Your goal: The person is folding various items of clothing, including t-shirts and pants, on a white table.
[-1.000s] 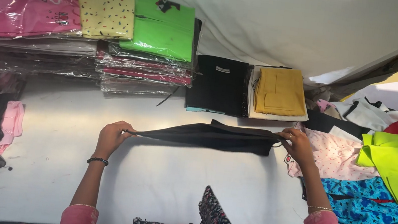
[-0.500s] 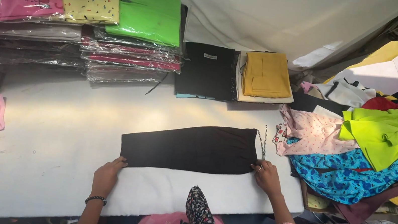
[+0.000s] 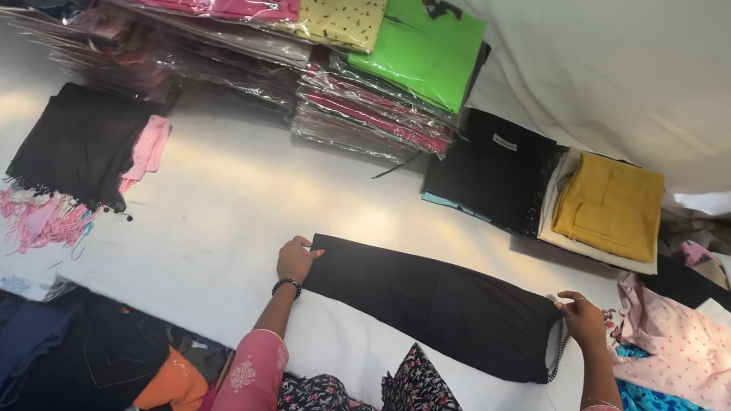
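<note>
- The single view comes from a camera on the person's head, above the near edge of the white table (image 3: 226, 207).
- It looks steeply down and forward across the table toward the white sheet (image 3: 642, 72) behind (the horizon tilted, the far edge dropping rightward).
- It sits close: both forearms enter from the bottom edge.
- No second view exists, so nothing is shared.

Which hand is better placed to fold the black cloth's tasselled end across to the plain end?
Right, probably. The right hand already grips the black cloth at its tasselled end, with bare white table ahead. The left hand pins the plain end flat.
</note>
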